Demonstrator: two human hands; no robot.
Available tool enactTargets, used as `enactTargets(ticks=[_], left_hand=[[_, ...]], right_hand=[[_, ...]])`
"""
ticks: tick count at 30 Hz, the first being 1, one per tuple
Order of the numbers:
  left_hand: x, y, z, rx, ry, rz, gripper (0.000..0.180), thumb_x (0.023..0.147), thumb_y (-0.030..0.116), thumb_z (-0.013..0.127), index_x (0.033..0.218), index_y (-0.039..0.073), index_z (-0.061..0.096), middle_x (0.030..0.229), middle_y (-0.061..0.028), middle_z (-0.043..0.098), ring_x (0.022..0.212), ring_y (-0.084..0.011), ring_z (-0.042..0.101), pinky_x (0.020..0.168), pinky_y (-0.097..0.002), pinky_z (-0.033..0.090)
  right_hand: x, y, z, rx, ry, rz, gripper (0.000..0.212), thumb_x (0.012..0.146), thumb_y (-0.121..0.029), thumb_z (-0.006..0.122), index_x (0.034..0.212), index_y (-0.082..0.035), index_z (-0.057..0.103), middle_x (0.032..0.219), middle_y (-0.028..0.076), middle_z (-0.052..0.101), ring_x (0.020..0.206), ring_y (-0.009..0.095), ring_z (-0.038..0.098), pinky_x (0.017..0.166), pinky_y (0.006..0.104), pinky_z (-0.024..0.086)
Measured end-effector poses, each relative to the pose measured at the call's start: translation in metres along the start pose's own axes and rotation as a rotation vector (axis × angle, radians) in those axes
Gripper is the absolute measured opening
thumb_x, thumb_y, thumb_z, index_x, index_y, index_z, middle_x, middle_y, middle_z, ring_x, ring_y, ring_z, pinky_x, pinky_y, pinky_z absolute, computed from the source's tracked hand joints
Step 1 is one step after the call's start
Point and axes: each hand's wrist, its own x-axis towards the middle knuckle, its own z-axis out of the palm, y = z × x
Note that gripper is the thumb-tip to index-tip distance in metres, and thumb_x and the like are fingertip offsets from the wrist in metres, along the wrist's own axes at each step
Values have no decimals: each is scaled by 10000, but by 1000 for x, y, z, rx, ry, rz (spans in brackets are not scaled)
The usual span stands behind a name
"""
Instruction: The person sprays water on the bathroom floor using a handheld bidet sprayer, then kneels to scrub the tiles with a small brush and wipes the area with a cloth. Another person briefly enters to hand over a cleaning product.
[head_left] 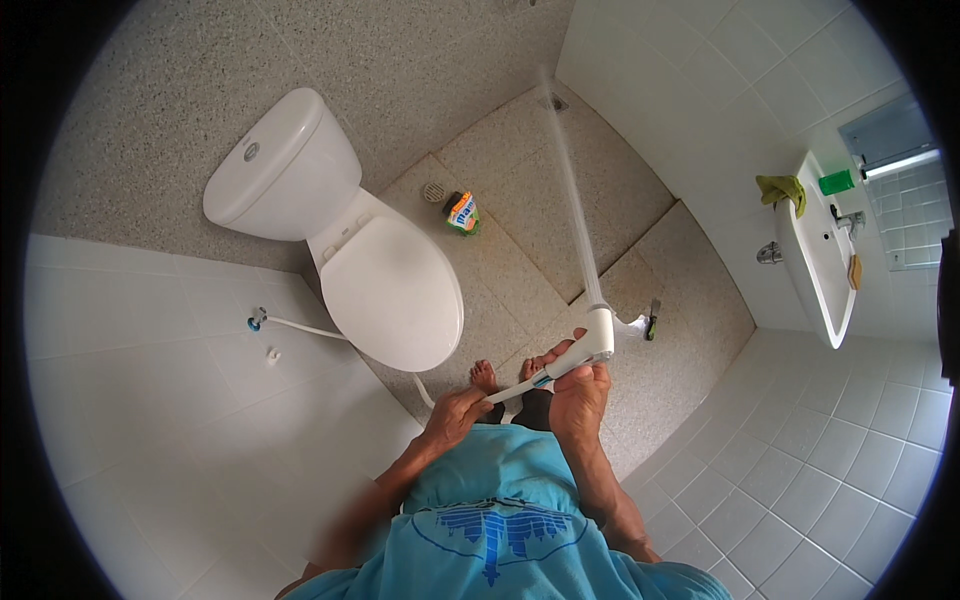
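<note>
Your left forearm point(395, 478) slants inward and your right forearm point(600, 490) reaches almost straight ahead, bringing both hands together before your waist. Your right hand point(580, 398) has its fingers wrapped around the handle of the white sprayer point(599, 335); your left hand point(455, 418) is closed on its pale hose point(515, 388). The sprayer sits above the floor ahead of you, head tilted right, shooting a narrow water jet point(572, 195) toward the far corner.
</note>
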Motion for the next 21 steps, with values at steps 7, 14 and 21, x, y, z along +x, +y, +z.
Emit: enactTargets(ticks=[7,14,21], left_hand=[[-13,3,-3,-30,-30,-67,248,981,219,620,903,-16,613,733,-188,570,646,-383,578,597,-452,433],[-15,0,-4,-8,-35,-99,220,975,204,628,955,-15,627,749,-199,592,673,-406,608,605,-461,452],[-15,-1,0,-30,-13,-48,272,976,205,623,829,-17,564,690,-189,536,610,-356,552,584,-444,408]], right_hand=[[7,8,-8,88,16,122,486,976,-299,648,1321,0,480,1015,117,633,921,226,659,884,409,552],[9,15,-11,132,-91,78,498,974,-309,648,1324,5,483,1015,115,639,910,216,661,861,403,565],[14,13,-13,82,-36,181,506,985,-330,623,1331,10,479,1016,115,639,890,222,653,844,410,561]])
